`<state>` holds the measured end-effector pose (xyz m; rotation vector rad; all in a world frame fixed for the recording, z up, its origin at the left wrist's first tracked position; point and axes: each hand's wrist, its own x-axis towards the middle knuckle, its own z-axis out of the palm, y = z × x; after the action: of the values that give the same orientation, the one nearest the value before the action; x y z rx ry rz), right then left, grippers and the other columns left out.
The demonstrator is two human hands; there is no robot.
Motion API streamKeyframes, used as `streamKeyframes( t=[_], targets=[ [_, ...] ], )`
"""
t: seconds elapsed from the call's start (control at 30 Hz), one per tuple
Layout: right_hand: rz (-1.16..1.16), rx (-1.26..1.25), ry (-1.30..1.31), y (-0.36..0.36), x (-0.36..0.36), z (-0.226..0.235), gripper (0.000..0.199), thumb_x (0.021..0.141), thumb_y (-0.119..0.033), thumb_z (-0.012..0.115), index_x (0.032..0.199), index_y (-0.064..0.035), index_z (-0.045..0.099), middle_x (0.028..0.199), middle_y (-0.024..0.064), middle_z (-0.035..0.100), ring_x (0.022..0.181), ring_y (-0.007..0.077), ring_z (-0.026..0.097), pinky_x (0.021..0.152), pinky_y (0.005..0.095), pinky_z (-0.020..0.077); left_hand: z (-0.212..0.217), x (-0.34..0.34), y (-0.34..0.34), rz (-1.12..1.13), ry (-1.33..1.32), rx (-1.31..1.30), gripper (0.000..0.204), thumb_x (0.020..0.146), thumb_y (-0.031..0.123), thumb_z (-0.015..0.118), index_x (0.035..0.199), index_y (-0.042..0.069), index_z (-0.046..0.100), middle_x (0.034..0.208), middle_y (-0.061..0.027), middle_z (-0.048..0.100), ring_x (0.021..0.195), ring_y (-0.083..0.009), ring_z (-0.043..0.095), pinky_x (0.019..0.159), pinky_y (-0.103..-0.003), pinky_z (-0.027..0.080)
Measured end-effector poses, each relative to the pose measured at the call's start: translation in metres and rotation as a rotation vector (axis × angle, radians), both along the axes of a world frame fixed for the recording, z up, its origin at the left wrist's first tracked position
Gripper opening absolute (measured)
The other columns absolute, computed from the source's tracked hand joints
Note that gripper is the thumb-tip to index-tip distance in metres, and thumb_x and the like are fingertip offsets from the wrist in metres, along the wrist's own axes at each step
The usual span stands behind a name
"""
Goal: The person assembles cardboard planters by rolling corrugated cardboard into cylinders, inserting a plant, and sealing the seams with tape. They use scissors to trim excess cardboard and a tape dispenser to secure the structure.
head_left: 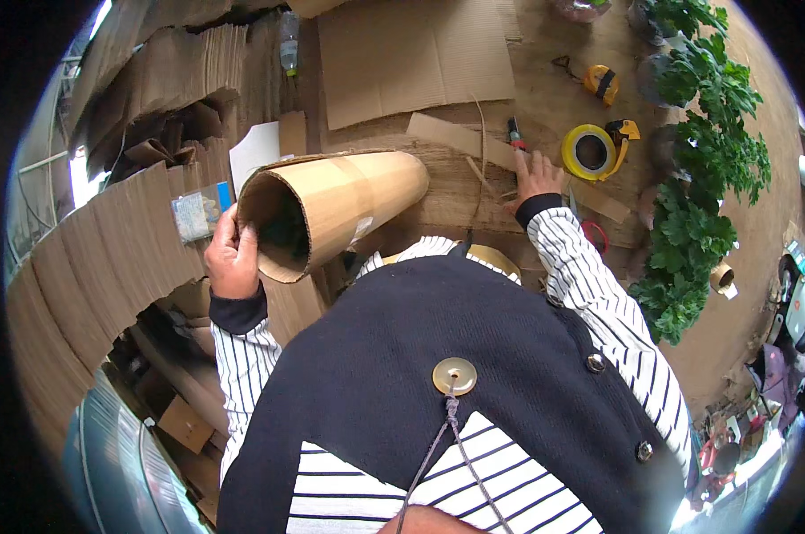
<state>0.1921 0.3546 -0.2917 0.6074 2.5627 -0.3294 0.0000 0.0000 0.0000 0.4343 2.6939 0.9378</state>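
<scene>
**Cardboard tube gripped at its open end**

The tube was held lying on the cardboard-covered table, its rim pinched by the left hand. The right hand was laid flat, fingers spread, nothing held, near the yellow tape roll and a red pen.

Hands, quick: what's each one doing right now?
Left hand: closed on the rim of the rolled brown cardboard tube.
Right hand: open, fingers spread flat on the brown cardboard strip, holding nothing.
</scene>
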Motion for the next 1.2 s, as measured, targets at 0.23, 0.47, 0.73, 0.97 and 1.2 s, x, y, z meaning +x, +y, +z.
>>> streamKeyframes(
  t=[0.23,0.47,0.73,0.97,1.2],
  targets=[
    [0.052,0.052,0.368,0.017,0.001,-0.035,0.059,0.068,-0.019,0.076,0.121,-0.0146,0.053,0.108,0.0119,0.054,0.104,0.0312,0.052,0.091,0.0509,0.0363,-0.019,-0.006,0.003,0.015,0.059,0.041,0.031,0.094,0.001,0.05,0.125,0.0,0.056,0.111,-0.0069,0.065,0.103,-0.0149,0.059,0.094,-0.029,0.044],
    [-0.05,-0.117,0.405,0.02,-0.011,0.008,0.05,0.071,-0.022,0.076,0.113,-0.008,0.052,0.103,0.0139,0.054,0.096,0.034,0.057,0.078,0.0446,0.0484,-0.027,-0.008,-0.008,0.007,-0.059,0.207,0.034,0.099,0.009,0.048,0.131,-0.003,0.05,0.123,-0.0079,0.059,0.113,-0.0153,0.053,0.1,-0.029,0.04],
    [0.031,-0.28,0.238,-0.01,-0.045,0.029,0.056,0.075,-0.028,0.073,0.121,-0.008,0.048,0.1,0.017,0.059,0.087,0.0354,0.065,0.074,0.0452,0.0533,-0.031,-0.011,0.002,0.085,-0.153,0.402,0.032,0.098,0.008,0.047,0.128,-0.003,0.052,0.121,-0.0084,0.06,0.112,-0.0158,0.055,0.1,-0.03,0.041],
    [0.021,-0.299,0.163,-0.034,-0.075,0.046,0.051,0.076,-0.031,0.074,0.115,-0.0085,0.049,0.101,0.0182,0.061,0.087,0.0364,0.067,0.073,0.0458,0.055,-0.035,-0.008,-0.008,0.087,-0.216,0.504,0.034,0.1,0.011,0.048,0.13,-0.003,0.05,0.124,-0.0091,0.058,0.113,-0.0166,0.055,0.101,-0.03,0.041],
    [-0.038,-0.267,0.161,-0.087,-0.032,-0.059,0.047,0.075,-0.025,0.074,0.109,-0.0082,0.045,0.102,0.0169,0.06,0.092,0.0367,0.064,0.076,0.048,0.053,-0.033,-0.004,-0.002,0.1,-0.205,0.526,0.036,0.099,0.012,0.048,0.131,-0.004,0.048,0.125,-0.0104,0.058,0.114,-0.0172,0.054,0.101,-0.031,0.041]
  ],
)
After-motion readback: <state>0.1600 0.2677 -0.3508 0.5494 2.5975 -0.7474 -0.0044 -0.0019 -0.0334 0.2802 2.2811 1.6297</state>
